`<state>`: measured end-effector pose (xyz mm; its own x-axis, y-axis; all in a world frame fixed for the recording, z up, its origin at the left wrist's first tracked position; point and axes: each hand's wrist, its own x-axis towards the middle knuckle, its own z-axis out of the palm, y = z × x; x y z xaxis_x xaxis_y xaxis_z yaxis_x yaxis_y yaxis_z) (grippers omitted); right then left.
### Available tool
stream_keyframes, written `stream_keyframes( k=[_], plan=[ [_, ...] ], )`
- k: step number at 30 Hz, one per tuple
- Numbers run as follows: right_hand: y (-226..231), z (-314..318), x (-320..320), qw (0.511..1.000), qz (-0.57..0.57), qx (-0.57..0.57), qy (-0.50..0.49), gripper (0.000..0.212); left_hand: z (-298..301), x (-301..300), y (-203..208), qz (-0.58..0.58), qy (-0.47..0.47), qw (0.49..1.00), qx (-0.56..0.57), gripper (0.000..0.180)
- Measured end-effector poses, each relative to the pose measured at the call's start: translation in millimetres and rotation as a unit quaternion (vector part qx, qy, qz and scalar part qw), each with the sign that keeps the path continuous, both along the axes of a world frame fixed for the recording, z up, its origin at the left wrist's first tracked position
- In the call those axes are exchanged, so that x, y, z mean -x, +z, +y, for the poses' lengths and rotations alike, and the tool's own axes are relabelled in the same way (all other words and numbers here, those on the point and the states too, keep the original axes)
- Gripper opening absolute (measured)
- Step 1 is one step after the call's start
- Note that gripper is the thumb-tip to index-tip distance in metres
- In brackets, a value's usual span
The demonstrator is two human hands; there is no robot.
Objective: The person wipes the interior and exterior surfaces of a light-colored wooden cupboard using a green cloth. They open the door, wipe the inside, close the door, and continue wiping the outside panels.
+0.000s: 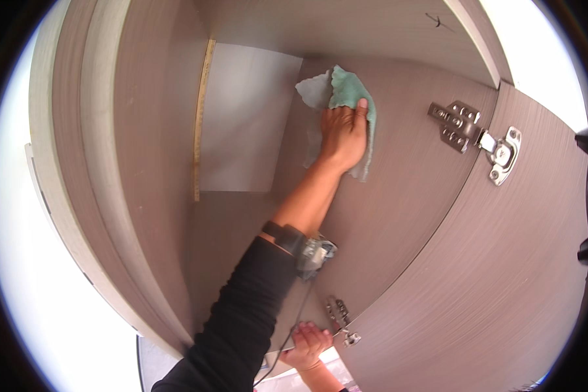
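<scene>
My left hand (345,138) is up inside a brown wood-grain cabinet, holding a thin green cloth (350,88) against its right inner wall (398,170). Part of the cloth hangs below the hand, and a paler grey-green piece spreads to the left. The fingers are partly under the cloth, with the thumb over it. Low in view, my right hand (309,346) curls its fingers over the front edge of the cabinet floor (274,353). A black strap (283,237) with a small device (314,256) sits on my left wrist.
A metal hinge (467,127) joins the right wall to the open door (490,274), and a lower hinge (342,320) is close to my right hand. Along the pale back panel (245,117) runs a narrow yellowish strip (204,117). A thin cable (294,330) hangs from the wrist device.
</scene>
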<state>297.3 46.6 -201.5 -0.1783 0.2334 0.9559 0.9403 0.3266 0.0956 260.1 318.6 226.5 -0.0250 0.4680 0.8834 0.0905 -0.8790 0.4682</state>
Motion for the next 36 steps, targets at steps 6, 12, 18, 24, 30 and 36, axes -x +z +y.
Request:
stream_keyframes(
  k=[6,12,18,24,30,36],
  plan=[
    [-0.7,-3.9,-1.2,1.0,-0.005,0.015,-0.02,0.058,-61.2,-13.5,-30.7,-0.026,0.022,0.999,0.029,0.075],
    [-33.8,4.9,-0.2,0.707,0.531,0.343,0.318,0.059,-116.8,-16.9,-88.2,0.012,-0.001,0.979,0.206,0.076],
    [-34.9,24.9,-16.5,0.996,0.01,-0.051,-0.078,0.043,-144.8,0.0,-195.6,-0.014,0.019,0.962,0.273,0.06],
    [-18.4,18.7,-15.5,0.996,-0.023,-0.049,-0.067,0.04,-140.9,12.6,-250.0,-0.005,0.037,0.917,0.396,0.061],
    [-12.7,3.4,-8.9,0.999,0.034,-0.003,-0.019,0.055,-191.9,17.6,-236.8,0.047,-0.025,0.928,0.368,0.045],
    [-4.6,-4.5,-7.3,0.998,-0.012,0.05,-0.034,0.087,-217.5,23.1,-226.5,0.015,-0.109,0.942,0.318,0.038]
  ],
)
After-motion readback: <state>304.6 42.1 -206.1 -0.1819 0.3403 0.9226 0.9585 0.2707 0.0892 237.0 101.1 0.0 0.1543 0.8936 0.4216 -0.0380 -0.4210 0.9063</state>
